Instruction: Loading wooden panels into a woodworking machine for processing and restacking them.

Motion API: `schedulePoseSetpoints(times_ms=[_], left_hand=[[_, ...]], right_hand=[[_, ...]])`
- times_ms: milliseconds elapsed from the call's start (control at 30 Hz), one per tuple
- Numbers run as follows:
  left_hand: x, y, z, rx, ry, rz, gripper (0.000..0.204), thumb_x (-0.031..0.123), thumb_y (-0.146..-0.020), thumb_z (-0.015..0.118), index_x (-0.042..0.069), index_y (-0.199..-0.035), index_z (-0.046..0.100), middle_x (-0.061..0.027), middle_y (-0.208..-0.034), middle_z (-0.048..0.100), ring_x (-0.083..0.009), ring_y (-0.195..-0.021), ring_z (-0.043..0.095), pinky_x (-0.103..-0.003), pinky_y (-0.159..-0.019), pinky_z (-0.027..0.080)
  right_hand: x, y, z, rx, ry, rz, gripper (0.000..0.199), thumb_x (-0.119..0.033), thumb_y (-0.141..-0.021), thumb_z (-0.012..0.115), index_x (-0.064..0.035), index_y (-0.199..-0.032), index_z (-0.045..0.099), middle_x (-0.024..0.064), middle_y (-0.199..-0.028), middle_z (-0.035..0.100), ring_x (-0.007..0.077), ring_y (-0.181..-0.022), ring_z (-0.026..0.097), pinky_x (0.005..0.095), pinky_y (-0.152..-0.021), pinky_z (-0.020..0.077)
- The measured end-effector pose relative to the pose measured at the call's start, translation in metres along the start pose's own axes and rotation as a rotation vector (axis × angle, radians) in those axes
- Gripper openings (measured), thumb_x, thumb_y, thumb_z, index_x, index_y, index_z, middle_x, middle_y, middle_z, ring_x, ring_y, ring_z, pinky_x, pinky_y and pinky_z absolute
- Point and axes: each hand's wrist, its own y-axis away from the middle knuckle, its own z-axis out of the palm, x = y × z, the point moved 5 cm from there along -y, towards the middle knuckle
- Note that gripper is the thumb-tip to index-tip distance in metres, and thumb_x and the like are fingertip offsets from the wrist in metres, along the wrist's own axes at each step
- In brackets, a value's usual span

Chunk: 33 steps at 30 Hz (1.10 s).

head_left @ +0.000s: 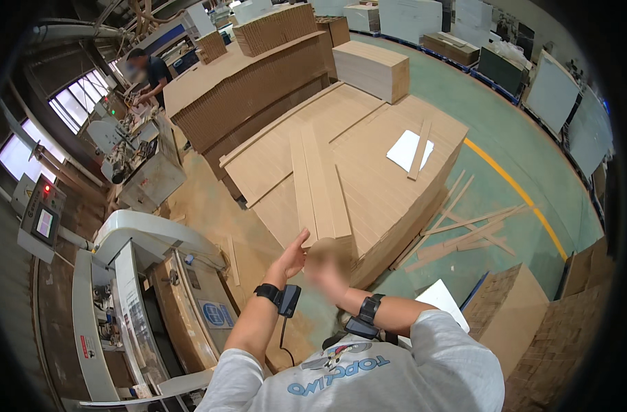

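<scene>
Several long pale wooden boards (319,175) lie together across a large stack of wood panels (375,199), their near ends toward me. At the left corner of those ends is my left hand (290,261), its fingers stretched out and apart; whether it touches the wood is unclear. My right hand (330,273) is beside it, in front of the same near ends. A blurred patch covers its fingers, so their grip is hidden. Both wrists carry black strapped devices. On the stack to the right, a thin wood strip (420,151) rests across a white sheet (399,151).
A machine with a pale curved frame (155,223) stands at left, beside a control panel (42,221). Loose wood strips (464,237) lie scattered on the floor at right. A block of boards (372,69) and stacked brown sheets (251,103) stand behind. Another person (152,75) works far left.
</scene>
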Motion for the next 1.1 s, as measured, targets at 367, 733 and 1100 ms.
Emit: schedulePoseSetpoints(times_ms=[367,733,1100], left_hand=[[-0.006,0.012,-0.030,0.192,-0.277,-0.029,0.093,0.058,-0.072,0.061,0.010,-0.140,0.018,-0.0233,-0.136,0.031,-0.0293,-0.116,0.043,-0.049,-0.097,0.030],[-0.022,0.009,-0.034,0.185,-0.077,0.020,0.111,0.076,-0.070,0.046,0.004,-0.142,0.003,-0.0231,-0.142,0.019,-0.0320,-0.126,0.031,-0.049,-0.104,0.019],[-0.022,-0.016,-0.023,0.022,0.036,0.026,0.081,0.063,-0.077,0.050,0.004,-0.130,0.036,-0.0187,-0.127,0.044,-0.0284,-0.114,0.043,-0.043,-0.099,0.027]], right_hand=[[-0.002,0.038,0.059,-0.391,0.092,-0.026,0.063,-0.007,-0.081,0.050,-0.0117,-0.137,0.020,0.0061,-0.137,0.030,0.0178,-0.108,0.048,0.0347,-0.076,0.0450],[0.001,-0.003,-0.003,0.208,-0.150,-0.071,0.066,-0.005,-0.079,0.051,-0.0054,-0.136,0.017,0.0132,-0.132,0.033,0.0221,-0.104,0.045,0.0317,-0.070,0.0476],[0.034,-0.034,0.004,0.102,-0.010,-0.117,0.083,-0.003,-0.077,0.054,-0.0091,-0.142,0.003,0.0187,-0.117,0.044,0.0166,-0.074,0.055,0.0241,-0.061,0.0466]])
